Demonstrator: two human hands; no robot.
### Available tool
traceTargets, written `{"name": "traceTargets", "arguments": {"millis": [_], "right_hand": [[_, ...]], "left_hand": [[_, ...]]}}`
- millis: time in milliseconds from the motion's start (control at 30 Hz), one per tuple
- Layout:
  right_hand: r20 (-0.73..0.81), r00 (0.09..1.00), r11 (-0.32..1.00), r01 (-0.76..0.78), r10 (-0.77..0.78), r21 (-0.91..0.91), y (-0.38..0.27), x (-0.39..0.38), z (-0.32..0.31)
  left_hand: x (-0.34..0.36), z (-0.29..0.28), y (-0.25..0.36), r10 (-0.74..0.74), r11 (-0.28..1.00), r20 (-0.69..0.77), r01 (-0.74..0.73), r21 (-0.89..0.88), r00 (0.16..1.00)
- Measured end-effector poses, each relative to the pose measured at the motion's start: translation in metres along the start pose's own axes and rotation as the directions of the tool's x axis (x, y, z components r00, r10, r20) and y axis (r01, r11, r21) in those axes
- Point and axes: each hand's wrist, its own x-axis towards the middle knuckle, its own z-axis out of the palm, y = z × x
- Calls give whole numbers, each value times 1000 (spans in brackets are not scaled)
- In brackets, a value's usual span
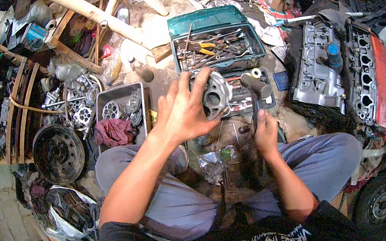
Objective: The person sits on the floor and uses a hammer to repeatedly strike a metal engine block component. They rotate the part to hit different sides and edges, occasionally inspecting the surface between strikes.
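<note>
My left hand (181,108) is raised in front of me, its fingers and thumb clamped around a round grey cast-metal part (215,97) with holes in its face. My right hand (266,134) grips a hammer (257,86) by its dark handle, head up, just right of the metal part. The two are apart. Behind them a green toolbox (207,21) stands with its lid up, full of spanners, pliers and other hand tools. A lower tray of tools (268,102) is partly hidden by my hands. Between my legs lies a small metal piece (215,164) on the ground.
To the left, a grey bin (143,91) holds metal parts and a maroon rag (115,132), beside a dark wheel rim (59,153). Engine cylinder heads (315,68) lie on the right, with a blue cylindrical object (333,54) on one. A tyre (383,204) sits at lower right.
</note>
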Motion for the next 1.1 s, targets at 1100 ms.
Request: {"name": "traceTargets", "arguments": {"millis": [1100], "right_hand": [[270,918,719,-395,289,573,-42,10,13]], "left_hand": [[-2,8,13,196,869,-276,-297,-396,941]]}}
